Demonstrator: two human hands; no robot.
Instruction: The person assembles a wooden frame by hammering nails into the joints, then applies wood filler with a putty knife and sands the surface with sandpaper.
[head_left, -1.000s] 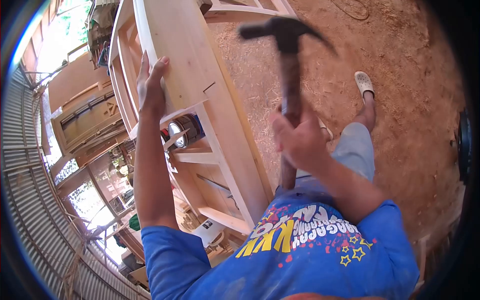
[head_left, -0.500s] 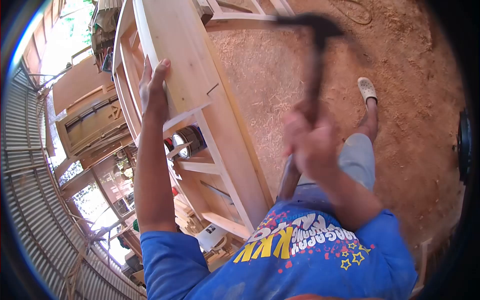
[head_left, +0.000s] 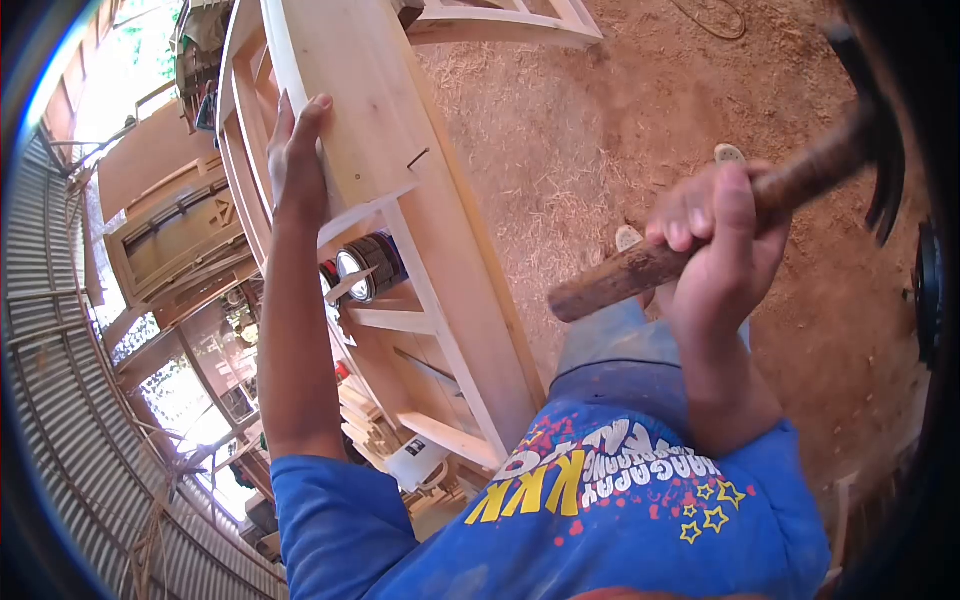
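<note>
My left hand (head_left: 300, 165) grips the edge of a pale wooden board (head_left: 355, 110), part of a wooden frame (head_left: 465, 290). A nail (head_left: 418, 158) sticks up at a slant from the board near its end. My right hand (head_left: 722, 230) is wrapped round the wooden handle of a claw hammer (head_left: 825, 165). The hammer is raised to the right, away from the frame, with its dark head at the far right.
Cans (head_left: 368, 268) stand inside the frame, near a white container (head_left: 415, 465) and stacked wood pieces (head_left: 365, 425). A curved wooden part (head_left: 500, 28) extends at the top. Shavings lie on the dirt floor (head_left: 540, 150). Corrugated metal (head_left: 60, 330) lines the left.
My right hand has swung the hammer to the right, and its head now lies at the far right instead of the top middle. My left hand stays on the board.
</note>
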